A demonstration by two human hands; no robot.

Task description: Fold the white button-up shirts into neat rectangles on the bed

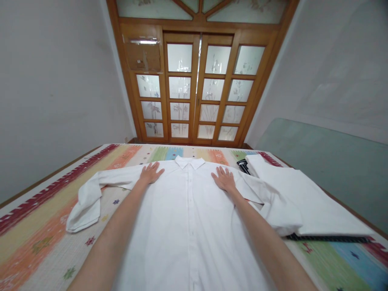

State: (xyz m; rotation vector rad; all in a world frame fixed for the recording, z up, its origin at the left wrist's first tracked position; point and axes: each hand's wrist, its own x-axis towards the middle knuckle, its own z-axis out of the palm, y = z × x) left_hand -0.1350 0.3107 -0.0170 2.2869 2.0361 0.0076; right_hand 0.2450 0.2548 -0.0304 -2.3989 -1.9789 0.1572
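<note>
A white button-up shirt [172, 226] lies front side up, its collar at the far end and the button placket running toward me. My left hand [150, 173] rests flat on the shirt near the left shoulder seam, fingers spread. Across the collar, my right hand [224, 178] lies flat on the other shoulder, its fingers also apart. The left sleeve bends down toward me over the patterned cover. On the right, the other sleeve is crumpled and reaches a second pile of folded white cloth [303, 198].
Beneath the shirt spreads a colourful striped cover [39, 242] on a bed-like surface. Black striped fabric [243, 166] peeks out by the white pile. Wooden doors with glass panes [197, 89] stand beyond the far edge. A pale green panel [327, 161] leans along the right wall.
</note>
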